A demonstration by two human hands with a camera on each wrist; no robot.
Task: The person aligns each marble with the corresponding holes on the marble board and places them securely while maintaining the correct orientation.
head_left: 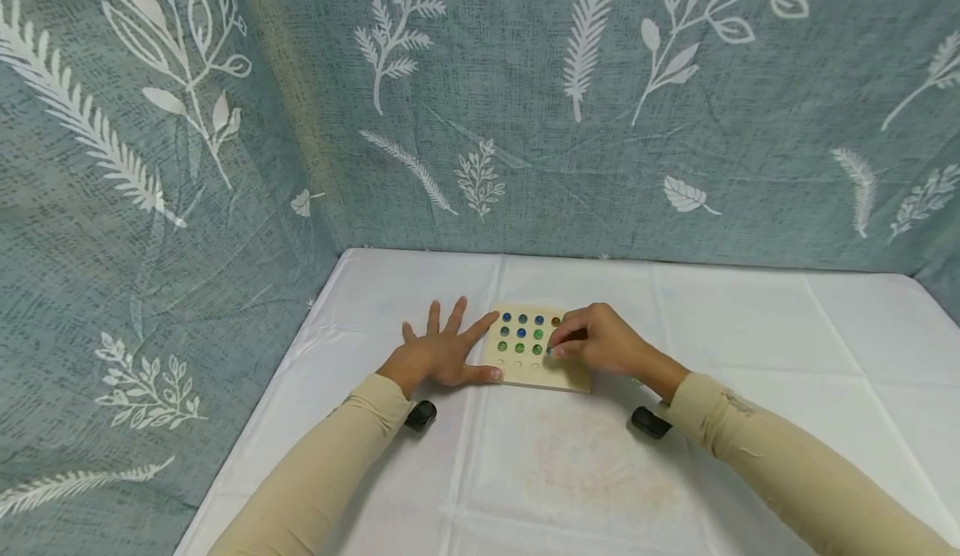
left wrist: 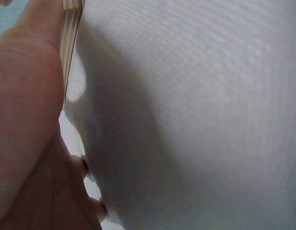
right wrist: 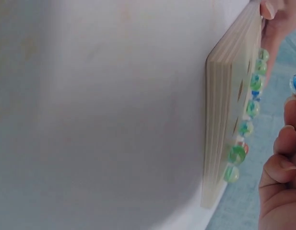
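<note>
A pale wooden board (head_left: pixel 558 379) with rows of round holes lies flat on the table. Several glass marbles (head_left: pixel 521 333), blue, green and one amber, sit in its holes, while bare holes show along the near row. Fingers spread, my left hand (head_left: pixel 438 354) rests at the board's left side, with the thumb on the near left corner and the index fingertip by the far left one. My right hand (head_left: pixel 603 341) pinches a clear marble with blue inside (right wrist: pixel 295 83) just above the board's right part. That hand hides some of the holes there.
A white cloth (head_left: pixel 585 473) with faint brownish stains covers the table. Beneath the wrists show black devices, one at the left (head_left: pixel 422 415) and one at the right (head_left: pixel 650 423). Leaf-patterned blue-green fabric (head_left: pixel 525 181) hangs behind and at the left.
</note>
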